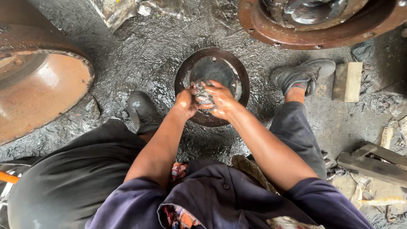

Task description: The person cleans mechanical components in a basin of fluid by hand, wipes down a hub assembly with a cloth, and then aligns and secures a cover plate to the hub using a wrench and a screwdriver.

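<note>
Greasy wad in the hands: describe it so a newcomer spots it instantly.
Start at the round rusty metal dish on the wet black floor between the person's two shoes. Just above its near rim, the left hand and right hand press together around a small crumpled grey greasy wad. Unlike the rigid rusty parts nearby, it looks soft and wrinkled.
</note>
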